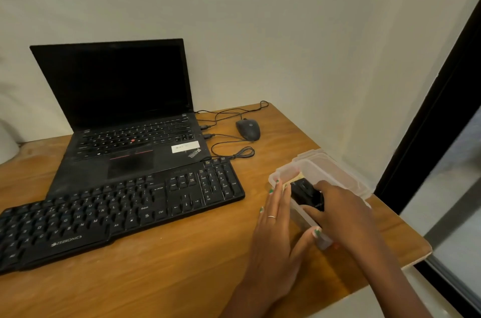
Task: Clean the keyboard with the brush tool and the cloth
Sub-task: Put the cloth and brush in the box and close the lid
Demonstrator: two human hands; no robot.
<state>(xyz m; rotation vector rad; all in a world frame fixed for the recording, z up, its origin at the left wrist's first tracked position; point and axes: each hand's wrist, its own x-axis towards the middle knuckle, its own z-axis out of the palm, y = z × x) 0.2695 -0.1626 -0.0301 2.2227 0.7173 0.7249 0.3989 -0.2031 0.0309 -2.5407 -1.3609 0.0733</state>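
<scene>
A black full-size keyboard (117,213) lies slanted on the wooden table, in front of the laptop. To its right stands a clear plastic box (322,164). My left hand (276,226) rests flat against the box's left wall, fingers straight, thumb at its near corner. My right hand (341,211) reaches into the box and grips a black brush tool (304,191). A bit of yellowish cloth (299,176) shows inside the box behind the tool; most of it is hidden.
An open black laptop (125,120) sits behind the keyboard. A dark mouse (248,129) and looped cables (234,151) lie to the laptop's right. The table's right edge (406,224) runs just beyond the box, near a dark window frame.
</scene>
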